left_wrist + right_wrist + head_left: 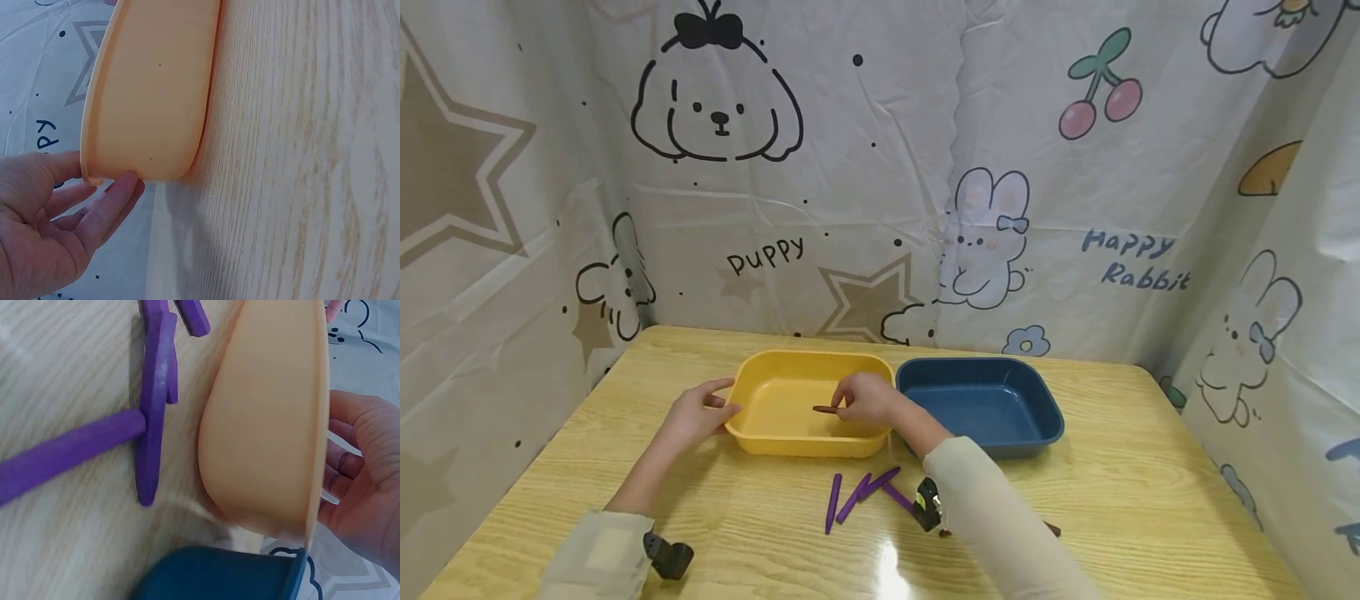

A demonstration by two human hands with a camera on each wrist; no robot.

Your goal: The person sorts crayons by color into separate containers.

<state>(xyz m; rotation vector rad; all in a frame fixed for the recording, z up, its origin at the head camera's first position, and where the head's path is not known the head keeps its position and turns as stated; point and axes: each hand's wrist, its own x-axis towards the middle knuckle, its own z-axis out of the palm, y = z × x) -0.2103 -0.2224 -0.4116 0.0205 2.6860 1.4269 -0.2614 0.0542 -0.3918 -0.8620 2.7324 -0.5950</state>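
Note:
My left hand [695, 412] grips the left rim of a yellow plastic bin [808, 447]. In the left wrist view, thumb and fingers sit on either side of the rim. Inside the same bin, low over its floor, my right hand [867, 398] pinches a brown crayon [825, 409] that points left. From the right wrist, the bin wall hides the crayon and part of the fingers. Several purple crayons [832, 503] lie on the table just in front of the bin, some touching or overlapping, as the purple crayon [153, 419] in the right wrist view shows.
A dark blue bin [977, 408] stands right beside the yellow one. Under and beside the right sleeve [992, 508], a dark brown stick [1053, 529] shows partly. The wooden table [1150, 467] ends at a printed curtain [865, 183] behind and at both sides.

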